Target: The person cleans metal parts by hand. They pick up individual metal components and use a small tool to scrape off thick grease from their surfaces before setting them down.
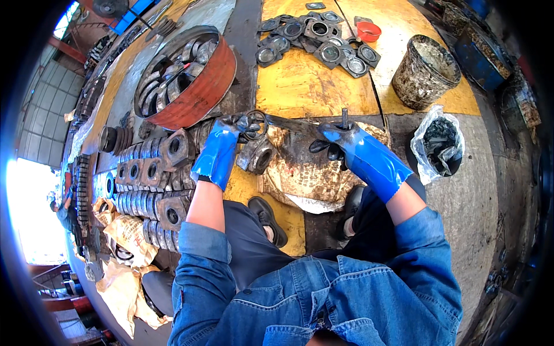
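My left hand [231, 134], in a blue rubber glove with blackened fingers, is closed on a dark metal ring [257, 123]. A dirty metal housing [256, 155] with a round bore lies just below it. My right hand [346, 138], gloved the same way, has its greasy fingers curled around a short dark rod [344, 117] whose end sticks up above the fist; the rest of the rod is hidden. A dark strip spans the gap between my hands, but I cannot tell what it is. Beneath them is a stained sack [306, 173] between my feet.
At left stand rows of metal housings [135, 170] and a red drum ring [199, 92] full of rings. Ahead lie square flanged parts [330, 52] and a red bowl [368, 31]. A grimy bucket [426, 72] and a bag-lined bin [440, 144] are at right.
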### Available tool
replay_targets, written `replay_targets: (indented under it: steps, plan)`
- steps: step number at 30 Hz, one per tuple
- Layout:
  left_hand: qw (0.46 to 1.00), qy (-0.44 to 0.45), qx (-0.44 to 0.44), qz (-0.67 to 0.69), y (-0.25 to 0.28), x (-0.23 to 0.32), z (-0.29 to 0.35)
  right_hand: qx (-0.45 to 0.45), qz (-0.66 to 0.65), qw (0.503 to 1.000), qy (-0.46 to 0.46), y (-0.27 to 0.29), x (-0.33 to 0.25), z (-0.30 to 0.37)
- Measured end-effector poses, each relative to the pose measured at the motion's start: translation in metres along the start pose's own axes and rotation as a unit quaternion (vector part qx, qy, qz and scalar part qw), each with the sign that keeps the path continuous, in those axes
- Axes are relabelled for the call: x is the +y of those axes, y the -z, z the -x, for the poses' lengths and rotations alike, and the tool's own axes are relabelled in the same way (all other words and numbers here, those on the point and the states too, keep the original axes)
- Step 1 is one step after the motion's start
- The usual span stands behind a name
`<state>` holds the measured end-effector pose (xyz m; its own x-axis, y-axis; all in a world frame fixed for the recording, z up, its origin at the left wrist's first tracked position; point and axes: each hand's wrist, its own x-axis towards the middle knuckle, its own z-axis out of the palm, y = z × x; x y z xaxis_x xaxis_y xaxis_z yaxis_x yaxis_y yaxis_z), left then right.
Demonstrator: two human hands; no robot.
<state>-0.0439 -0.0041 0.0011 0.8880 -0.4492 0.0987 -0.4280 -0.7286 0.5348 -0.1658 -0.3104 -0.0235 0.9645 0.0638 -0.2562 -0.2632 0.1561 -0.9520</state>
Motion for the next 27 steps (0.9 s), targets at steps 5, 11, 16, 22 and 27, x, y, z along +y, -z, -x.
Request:
replay_targets:
  steps: [5, 11, 16, 22, 27]
  plan:
    - [0.971, 0.043, 0.027, 0.232, -0.009, -0.006, -0.015, 0.004, -0.111, 0.990, -0.091, -0.001, -0.002, -0.001]
    - [0.910, 0.085, 0.059, 0.401, -0.029, -0.016, -0.032, 0.062, -0.208, 0.958, -0.189, -0.019, -0.002, -0.015]
    - [0.895, 0.054, 0.106, 0.431, -0.028, 0.002, -0.037, 0.117, -0.277, 0.928, -0.220, -0.034, -0.011, -0.018]
    - [0.889, 0.040, 0.138, 0.434, -0.024, 0.005, -0.043, 0.078, -0.398, 0.875, -0.264, -0.040, -0.002, -0.029]
    - [0.921, 0.033, 0.134, 0.365, -0.022, -0.005, -0.047, 0.006, -0.512, 0.811, -0.281, -0.043, -0.008, -0.028]
